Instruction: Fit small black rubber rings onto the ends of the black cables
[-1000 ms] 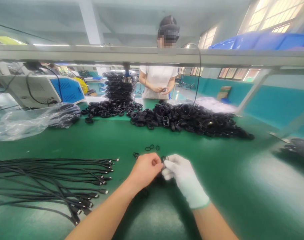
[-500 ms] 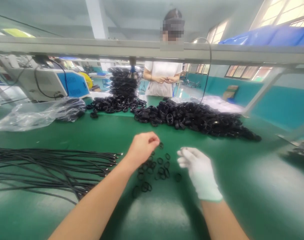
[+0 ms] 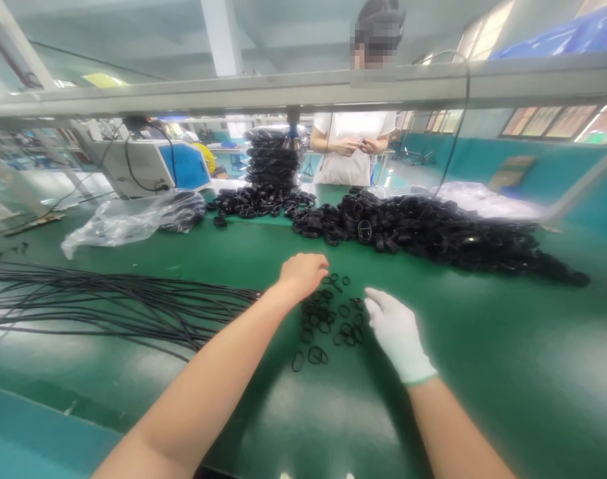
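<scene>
Left fingers: bare left hand, curled over and mostly turned away from the camera, so I honestly can't tell how far open they are or if they've got hold of anything.
Right fingers: white-gloved right hand, reaching in with the tips bunched fairly close. Can't tell if there's a ring pinched in there, too small to make out.
Black rings: a loose scatter on the bench, basically between the two hands. Some lie just below the left hand, some right beside the gloved fingertips, and a few nearer the wearer.
Black cables: a long bunch spread out to the left, ends partly behind the left forearm.
Big black heap: loopy black pieces past the hands, with a smaller heap next to it.
Clear plastic bag: crumpled, back left, near a machine with a blue side panel.
Across the bench: co-worker in a white top, hands together on something small and dark.
Metal rail: runs over the whole lot.
</scene>
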Tool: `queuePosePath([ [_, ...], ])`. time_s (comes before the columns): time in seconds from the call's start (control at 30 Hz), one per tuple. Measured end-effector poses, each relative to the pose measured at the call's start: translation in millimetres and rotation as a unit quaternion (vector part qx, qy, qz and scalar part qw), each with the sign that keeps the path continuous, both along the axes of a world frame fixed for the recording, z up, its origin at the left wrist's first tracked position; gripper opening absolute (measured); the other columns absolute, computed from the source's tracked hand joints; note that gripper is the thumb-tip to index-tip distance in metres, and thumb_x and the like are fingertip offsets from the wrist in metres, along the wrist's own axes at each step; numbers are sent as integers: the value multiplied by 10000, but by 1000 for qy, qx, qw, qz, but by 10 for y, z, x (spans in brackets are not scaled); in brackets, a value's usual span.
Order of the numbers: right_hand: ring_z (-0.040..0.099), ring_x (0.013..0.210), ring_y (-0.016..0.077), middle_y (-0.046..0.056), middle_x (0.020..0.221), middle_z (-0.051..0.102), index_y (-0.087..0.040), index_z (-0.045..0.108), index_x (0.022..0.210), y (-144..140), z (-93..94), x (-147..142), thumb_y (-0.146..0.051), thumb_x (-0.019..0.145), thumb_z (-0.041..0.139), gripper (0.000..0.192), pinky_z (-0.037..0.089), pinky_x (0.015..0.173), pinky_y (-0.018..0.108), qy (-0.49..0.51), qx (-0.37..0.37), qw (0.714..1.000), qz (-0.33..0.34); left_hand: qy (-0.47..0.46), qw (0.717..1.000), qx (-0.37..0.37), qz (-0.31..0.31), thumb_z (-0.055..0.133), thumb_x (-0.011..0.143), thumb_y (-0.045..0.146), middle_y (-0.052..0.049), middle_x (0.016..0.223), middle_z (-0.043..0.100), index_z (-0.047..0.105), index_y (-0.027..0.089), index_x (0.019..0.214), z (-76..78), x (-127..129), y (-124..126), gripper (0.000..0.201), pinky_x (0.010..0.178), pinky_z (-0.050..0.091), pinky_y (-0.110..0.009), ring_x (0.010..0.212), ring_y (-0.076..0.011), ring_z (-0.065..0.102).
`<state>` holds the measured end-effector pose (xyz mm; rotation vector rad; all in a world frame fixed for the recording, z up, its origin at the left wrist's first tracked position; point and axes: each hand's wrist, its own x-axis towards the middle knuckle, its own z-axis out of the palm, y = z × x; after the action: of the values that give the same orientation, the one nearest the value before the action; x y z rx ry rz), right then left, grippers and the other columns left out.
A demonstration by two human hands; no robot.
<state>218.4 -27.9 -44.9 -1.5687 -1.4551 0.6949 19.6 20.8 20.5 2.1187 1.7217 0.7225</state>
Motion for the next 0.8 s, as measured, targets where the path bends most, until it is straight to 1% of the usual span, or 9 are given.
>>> queuePosePath([
  [0.07,530,519,145,55,798,684,-177,677,1024,-3,41,75,-321,734,550,348,454,596,314,-10,-1,1000,-12,25,999,-2,21,562,802,221,-35,929,709,703,236,870,30,-178,-173,158,808,418,-287,893,-208,613],
  [0.17,529,516,155,15,629,631,-178,669,1009,-76,190,152,-323,759,533,319,427,554,290,1,11,999,-53,55,997,-14,45,526,825,237,-25,848,704,679,222,815,1,-448,-646,155,722,407,-265,794,-186,613],
  [0.23,524,518,149,5,610,611,-183,663,999,-137,290,169,-326,776,528,298,413,528,269,36,36,994,-93,75,995,-35,61,518,826,235,-18,800,693,660,217,781,-99,-537,-1021,150,684,388,-261,754,-181,607],
  [0.27,523,524,144,8,631,615,-184,662,996,-163,329,171,-324,779,529,290,411,522,262,59,51,991,-108,97,990,-66,78,518,824,244,-4,786,688,647,225,773,-167,-542,-1199,140,663,375,-256,743,-178,605],
  [0.37,526,548,137,25,685,625,-168,653,1012,-213,387,160,-325,791,530,297,420,528,253,114,82,984,-114,135,973,-134,135,521,827,290,3,826,675,614,236,867,-383,-434,-1612,115,623,345,-253,748,-181,602],
  [0.43,526,553,134,30,689,621,-155,650,1024,-230,385,151,-330,797,529,312,424,532,252,128,89,982,-103,134,967,-145,162,504,837,286,2,842,663,593,233,883,-489,-324,-1781,114,614,333,-248,748,-171,596],
  [0.53,523,544,128,36,715,628,-151,654,1023,-244,358,133,-318,787,538,311,429,530,254,123,82,985,-94,108,970,-138,166,470,857,275,13,810,646,576,230,806,-566,-228,-1948,126,627,330,-238,738,-149,582],
  [0.67,522,538,126,36,742,635,-168,655,1015,-251,329,80,-308,782,550,291,430,510,249,118,61,989,-73,65,973,-139,175,464,861,287,13,748,626,572,228,758,-590,-264,-2170,160,631,339,-233,702,-146,566],
  [0.8,527,544,125,24,743,633,-192,649,1029,-239,284,42,-331,785,549,298,431,494,238,111,35,991,-59,24,971,-131,198,465,849,239,20,750,617,570,231,764,-595,-354,-2381,135,633,353,-226,690,-142,557],
])
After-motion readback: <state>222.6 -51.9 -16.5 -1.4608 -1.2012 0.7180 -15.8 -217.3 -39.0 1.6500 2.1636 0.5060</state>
